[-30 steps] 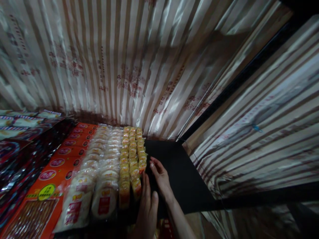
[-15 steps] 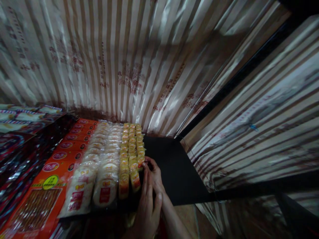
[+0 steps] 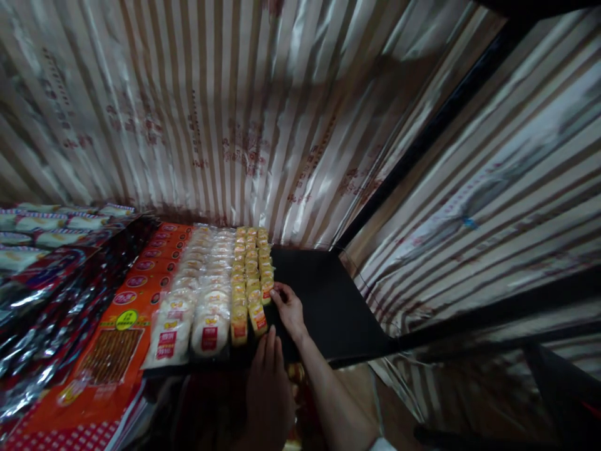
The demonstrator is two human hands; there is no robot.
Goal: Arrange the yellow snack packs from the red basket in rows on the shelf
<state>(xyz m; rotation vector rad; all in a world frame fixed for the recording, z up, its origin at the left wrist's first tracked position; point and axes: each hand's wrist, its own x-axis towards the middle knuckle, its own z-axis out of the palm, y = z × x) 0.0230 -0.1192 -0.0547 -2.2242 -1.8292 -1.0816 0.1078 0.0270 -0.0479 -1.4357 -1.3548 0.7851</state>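
Small yellow wrapped snack packets [image 3: 238,313] stand in close columns on the black shelf. At the front of the rightmost column, my right hand [image 3: 290,311] has its thumb and fingertips pinched at the side of a yellow snack packet [image 3: 267,292]. My left hand [image 3: 270,382] is lower and closer to me, by the shelf's front edge. Its fingers are stretched out side by side, pointing at the front packets, and nothing shows in them. To the left of the columns are two rows of clear bags of round white rice crackers [image 3: 209,332].
Orange snack packs [image 3: 134,313] overlap in a row further left, beside dark shiny packages [image 3: 79,319] and white packets [image 3: 42,220]. The black shelf [image 3: 323,300] extends right to a black frame post [image 3: 375,203]. Striped sheeting [image 3: 211,125] hangs behind.
My left hand has dropped back toward me, away from my right hand. My right hand stays at the front of the rightmost yellow column. The view has shifted slightly.
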